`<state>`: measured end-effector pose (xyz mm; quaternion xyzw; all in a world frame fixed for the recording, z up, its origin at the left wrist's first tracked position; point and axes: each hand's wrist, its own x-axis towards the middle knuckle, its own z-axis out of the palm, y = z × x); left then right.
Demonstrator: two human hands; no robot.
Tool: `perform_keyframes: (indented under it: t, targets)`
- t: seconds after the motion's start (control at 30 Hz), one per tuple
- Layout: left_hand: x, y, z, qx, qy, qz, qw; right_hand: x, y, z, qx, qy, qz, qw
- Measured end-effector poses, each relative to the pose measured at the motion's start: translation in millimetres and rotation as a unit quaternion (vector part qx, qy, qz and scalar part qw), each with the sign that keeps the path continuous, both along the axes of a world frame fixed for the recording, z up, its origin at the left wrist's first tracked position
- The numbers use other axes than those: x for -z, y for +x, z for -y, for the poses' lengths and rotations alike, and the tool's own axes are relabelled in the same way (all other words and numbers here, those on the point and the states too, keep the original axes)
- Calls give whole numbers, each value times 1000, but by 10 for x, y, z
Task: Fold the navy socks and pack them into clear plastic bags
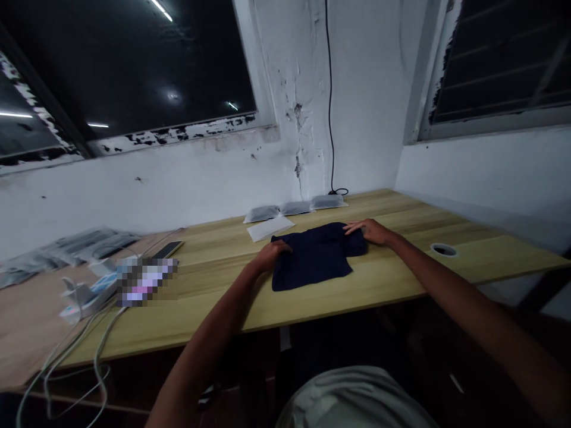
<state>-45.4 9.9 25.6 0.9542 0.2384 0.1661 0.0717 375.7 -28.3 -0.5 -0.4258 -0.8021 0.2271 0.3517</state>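
Note:
A dark navy cloth garment [312, 258], partly folded, lies on the wooden table; its exact kind cannot be made out. My left hand [270, 255] is at its left edge, fingers closed over the fabric. On the upper right part of the cloth rests my right hand [368, 230], with its fingers stretched out and a little apart. Just behind the cloth is a flat white packet [270, 227]. Several frosted pouches with dark contents, one a grey pouch [329, 202], stand in a row by the wall.
At left are a power strip [91, 300] with cables, a blurred-out phone-like screen [149, 282], a dark phone [168, 249] and a pile of plastic-bagged items [66, 249]. A round cable hole [444, 250] is at right. A black cable [331, 107] hangs down the wall.

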Motion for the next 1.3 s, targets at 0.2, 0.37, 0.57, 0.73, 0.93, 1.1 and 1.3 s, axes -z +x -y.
perform_keyframes:
  t: [0.2, 0.37, 0.57, 0.73, 0.93, 1.1, 1.3]
  targets:
    - [50, -100, -166, -100, 12, 7, 995, 19, -28, -26, -36, -61, -6, 998]
    - [64, -204, -236, -147, -33, 49, 987, 15, -24, -36, -32, -67, -17, 997]
    - [-15, -286, -169, 26, -119, 101, 987, -36, -39, 12, -24, -72, -13, 997]
    - [-118, -222, -46, 111, -237, 114, 958, -33, -25, 19, -32, -79, -6, 996]
    - [11, -134, -20, -113, -330, 195, 917, 5, -36, -19, 17, -68, 7, 998]
    - [81, -54, -102, -232, -307, 285, 878, 87, -90, -84, 147, -1, -11, 989]
    - [-1, -43, -46, -219, -310, 286, 880, 74, -107, -87, 235, -35, 14, 971]
